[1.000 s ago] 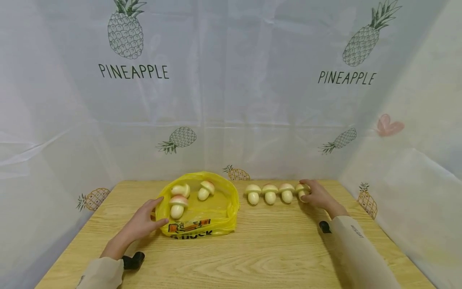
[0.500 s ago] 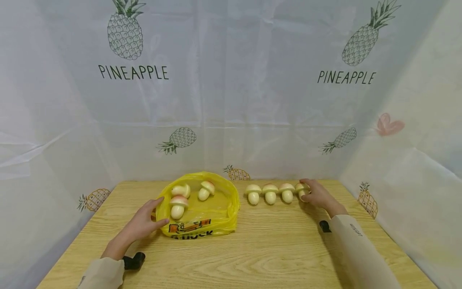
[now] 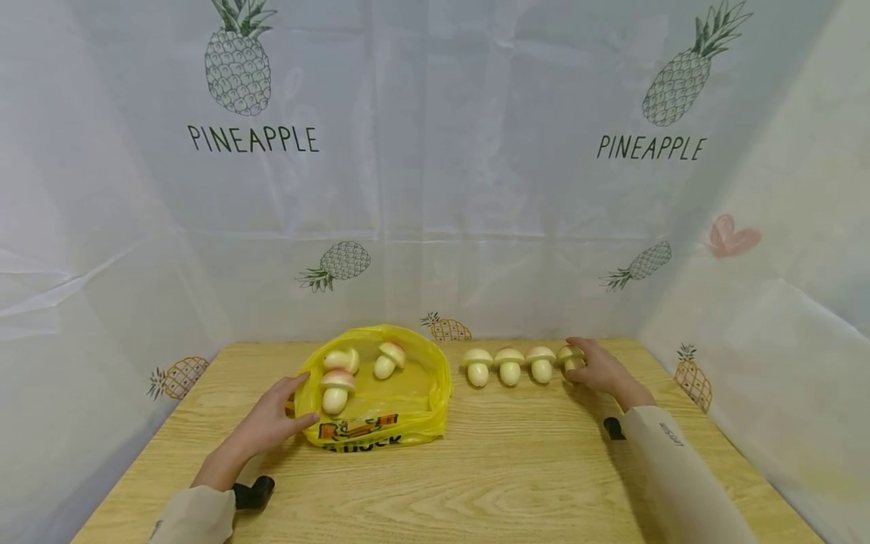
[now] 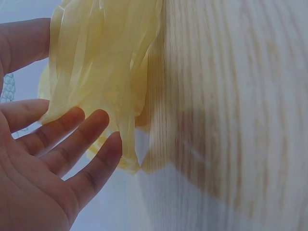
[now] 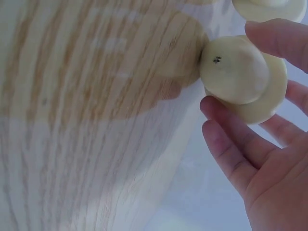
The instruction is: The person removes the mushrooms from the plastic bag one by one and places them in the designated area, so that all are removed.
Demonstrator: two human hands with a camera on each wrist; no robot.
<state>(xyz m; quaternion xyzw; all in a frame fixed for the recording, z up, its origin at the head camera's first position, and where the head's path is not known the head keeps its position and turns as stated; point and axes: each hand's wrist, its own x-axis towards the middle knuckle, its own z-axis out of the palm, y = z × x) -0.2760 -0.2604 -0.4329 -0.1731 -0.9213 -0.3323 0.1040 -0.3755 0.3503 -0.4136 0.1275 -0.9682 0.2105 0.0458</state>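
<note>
A yellow plastic bag (image 3: 408, 437) lies with its mouth wide on the left half of the table, holding several toy mushrooms, one of them a toy mushroom (image 3: 334, 400) near its left side. My left hand (image 3: 268, 415) rests at the bag's left side, fingers spread and relaxed; the left wrist view shows the fingertips against the crinkled plastic (image 4: 101, 62). To the right, several toy mushrooms stand in a row. My right hand (image 3: 601, 372) has thumb and fingers round the rightmost toy mushroom (image 5: 236, 72), whose cap is partly hidden by the hand in the head view.
The wooden table (image 3: 435, 491) ends at a white curtain (image 3: 435, 189) with pineapple prints, which encloses the back and sides. Between bag and right hand stand a leftmost mushroom (image 3: 479, 370) and its neighbours. Black wrist mounts (image 3: 254, 493) stick out below both hands.
</note>
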